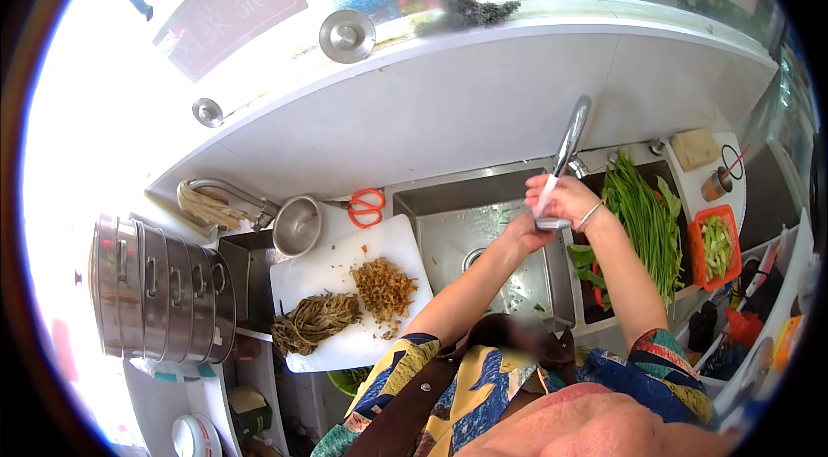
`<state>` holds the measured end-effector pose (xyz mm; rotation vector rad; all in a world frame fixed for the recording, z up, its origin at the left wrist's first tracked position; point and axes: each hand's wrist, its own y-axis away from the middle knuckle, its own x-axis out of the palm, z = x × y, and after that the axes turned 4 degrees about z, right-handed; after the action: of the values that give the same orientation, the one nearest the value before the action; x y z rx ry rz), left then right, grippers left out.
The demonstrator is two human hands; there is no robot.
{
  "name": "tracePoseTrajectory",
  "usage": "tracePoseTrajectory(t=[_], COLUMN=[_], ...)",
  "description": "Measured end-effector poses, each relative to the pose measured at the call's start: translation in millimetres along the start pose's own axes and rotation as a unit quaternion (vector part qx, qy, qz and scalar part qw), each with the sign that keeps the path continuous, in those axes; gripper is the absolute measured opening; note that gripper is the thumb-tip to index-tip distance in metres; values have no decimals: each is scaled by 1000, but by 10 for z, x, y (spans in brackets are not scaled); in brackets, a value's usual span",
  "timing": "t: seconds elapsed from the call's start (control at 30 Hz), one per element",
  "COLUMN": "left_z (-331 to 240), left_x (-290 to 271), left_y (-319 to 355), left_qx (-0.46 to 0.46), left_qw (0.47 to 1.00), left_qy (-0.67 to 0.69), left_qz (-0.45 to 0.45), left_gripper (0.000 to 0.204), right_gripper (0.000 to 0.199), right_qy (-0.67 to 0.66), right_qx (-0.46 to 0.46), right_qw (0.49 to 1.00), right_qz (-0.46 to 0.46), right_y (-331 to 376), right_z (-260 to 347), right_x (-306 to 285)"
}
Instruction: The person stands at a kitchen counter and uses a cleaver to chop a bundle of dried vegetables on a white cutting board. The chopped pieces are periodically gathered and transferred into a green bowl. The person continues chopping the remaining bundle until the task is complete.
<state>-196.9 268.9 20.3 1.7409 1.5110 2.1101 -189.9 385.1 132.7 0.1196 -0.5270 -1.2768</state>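
My left hand [524, 234] and my right hand [569, 198] meet over the sink [461, 220], below the chrome faucet [571, 134]. A white streak that looks like running water drops from the spout between them. The fingers of my right hand are stretched out to the left, and a thin bracelet circles that wrist. My left hand appears closed around a short shiny metal piece [554, 223] with a rounded end; its kind is unclear. On the white cutting board [310, 272] at left lie chopped brownish vegetables [382, 289] and a bundle of uncut ones [317, 321].
Red-handled scissors [366, 209] and a metal bowl [297, 226] sit behind the board. Stacked steel steamers [164, 289] stand far left. Long green vegetables [642, 224] fill the right basin, beside an orange basket [716, 246] of cut greens. A wall [483, 86] rises behind the sink.
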Motion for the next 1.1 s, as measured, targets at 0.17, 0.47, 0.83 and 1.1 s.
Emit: tracePoseTrajectory(t=[0.17,0.47,0.83,1.1], left_z=[2,-51,-33,-196], left_x=[353,32,193,-243], left_y=[553,663,1202,1402], left_qx=[6,118,179,220], left_qw=[981,369,238,312], left_qy=[-192,-914,-953,-913], left_qz=[-13,-120,-50,-142], left_gripper=[20,27,14,17], right_gripper=[25,19,40,24], right_qy=[-34,177,170,202], right_qx=[5,-67,-15,87], right_qw=[998,981,889,924], right_qz=[44,-31,-425,-314], right_y=[16,-23,-829,-1012], right_z=[-75,-206,-688,-131], right_x=[-23,-143,-1438,-1288])
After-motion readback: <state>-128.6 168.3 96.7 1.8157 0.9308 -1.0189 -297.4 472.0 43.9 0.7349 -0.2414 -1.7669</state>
